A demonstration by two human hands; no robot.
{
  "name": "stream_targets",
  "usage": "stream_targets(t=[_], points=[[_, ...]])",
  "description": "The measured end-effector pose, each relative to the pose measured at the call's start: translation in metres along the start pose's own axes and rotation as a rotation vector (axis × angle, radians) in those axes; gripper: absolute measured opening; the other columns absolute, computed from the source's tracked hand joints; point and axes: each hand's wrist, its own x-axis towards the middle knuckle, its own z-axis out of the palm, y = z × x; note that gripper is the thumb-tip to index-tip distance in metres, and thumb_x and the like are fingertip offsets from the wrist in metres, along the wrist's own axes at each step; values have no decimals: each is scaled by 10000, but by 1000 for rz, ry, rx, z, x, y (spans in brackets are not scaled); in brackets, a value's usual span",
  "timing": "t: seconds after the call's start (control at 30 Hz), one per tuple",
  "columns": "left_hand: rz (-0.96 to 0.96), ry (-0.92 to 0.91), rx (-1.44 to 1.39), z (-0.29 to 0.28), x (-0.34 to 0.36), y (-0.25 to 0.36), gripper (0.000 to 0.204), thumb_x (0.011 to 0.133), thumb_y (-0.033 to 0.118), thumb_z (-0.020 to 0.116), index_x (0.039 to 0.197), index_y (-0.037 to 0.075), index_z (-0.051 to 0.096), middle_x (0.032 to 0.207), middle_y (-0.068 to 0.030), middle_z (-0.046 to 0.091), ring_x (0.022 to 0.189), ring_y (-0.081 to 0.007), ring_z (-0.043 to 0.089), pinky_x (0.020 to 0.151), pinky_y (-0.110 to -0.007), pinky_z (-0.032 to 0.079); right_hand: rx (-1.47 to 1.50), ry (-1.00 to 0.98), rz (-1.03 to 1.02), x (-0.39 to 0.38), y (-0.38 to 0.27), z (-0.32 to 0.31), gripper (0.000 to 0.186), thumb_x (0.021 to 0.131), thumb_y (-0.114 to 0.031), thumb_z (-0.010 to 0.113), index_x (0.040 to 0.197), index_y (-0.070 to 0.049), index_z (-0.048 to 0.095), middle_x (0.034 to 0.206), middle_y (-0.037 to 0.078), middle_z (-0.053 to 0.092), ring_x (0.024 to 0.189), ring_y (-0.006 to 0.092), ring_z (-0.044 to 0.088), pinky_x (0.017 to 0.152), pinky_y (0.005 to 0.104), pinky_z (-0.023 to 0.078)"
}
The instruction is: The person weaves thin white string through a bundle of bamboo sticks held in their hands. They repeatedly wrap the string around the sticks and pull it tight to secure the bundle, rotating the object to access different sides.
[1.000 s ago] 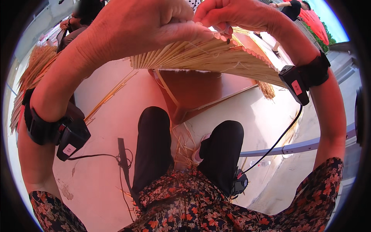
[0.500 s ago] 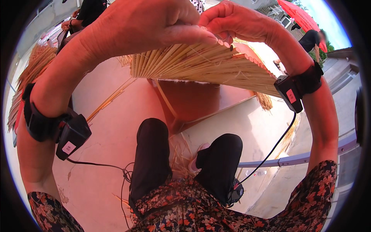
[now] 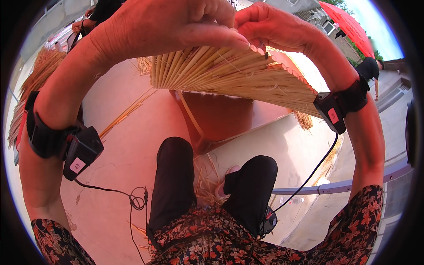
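Note:
A mat of straw-coloured reeds (image 3: 203, 73), laced with thin pale thread, spreads under my hands over a reddish-brown box (image 3: 225, 119). My left hand (image 3: 176, 26) is closed at the mat's upper edge, thumb along the reed ends, its fingertips curled over something too small to make out. Just to its right, my right hand (image 3: 276, 28) is pinched at the same edge, its fingertips partly hidden behind the left. Both forearms carry black strapped devices (image 3: 84, 150) with cables.
Reed bundles (image 3: 42, 77) stand at the left; loose stalks (image 3: 123, 119) lie on the pale floor (image 3: 106, 212). One person (image 3: 88, 22) is at upper left, another (image 3: 369, 70) bends at right near a red umbrella (image 3: 346, 26). A grey rail (image 3: 304, 190) curves right of my dark-trousered knees.
Both hands have shifted slightly rightward, still pinched at the edge. The mat and box sit lower in the picture, and the person at right has moved further right and lower.

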Motion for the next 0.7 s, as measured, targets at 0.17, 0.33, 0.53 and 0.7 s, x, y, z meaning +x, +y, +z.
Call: stream_targets(t=[0.17, 0.33, 0.53, 0.7], points=[[-11, -38, 46, 0, 1, -1, 313, 853, 304, 772, 741, 17, 719, 524, -92, 568, 410, -177, 507, 419, -314, 372, -4, 46, -26, -3, -2, 5, 139, 970, -136, 632, 1015, -30, 710, 737, -30, 622, 608, 46, 541, 549, 200, 460], [-100, -20, -35, 5, -6, -15, 288, 809, 272, 819, 836, 2, 722, 587, -94, 612, 486, -147, 569, 461, -281, 421, 65, 163, 23, -2, 3, 12, 147, 969, -135, 624, 1026, -23, 699, 751, -13, 634, 613, 80, 559, 554, 244, 478], [8, 511, -18, 31, -47, -26, 1006, 610, 283, 934, 1423, -22, 427, 1267, -180, 601, 1145, -260, 596, 937, -341, 506, -207, 207, -65, -3, -8, 42, 198, 903, -179, 626, 970, -32, 739, 739, -10, 611, 624, 58, 532, 568, 237, 485], [-356, 717, -143, 85, -116, 3, 1177, 531, 231, 974, 1487, 27, 320, 1368, -160, 554, 1273, -258, 533, 1086, -402, 423, -149, 181, 34, 4, -7, 70, 194, 881, -197, 644, 949, -45, 745, 706, -27, 571, 606, 64, 527, 576, 236, 481]])
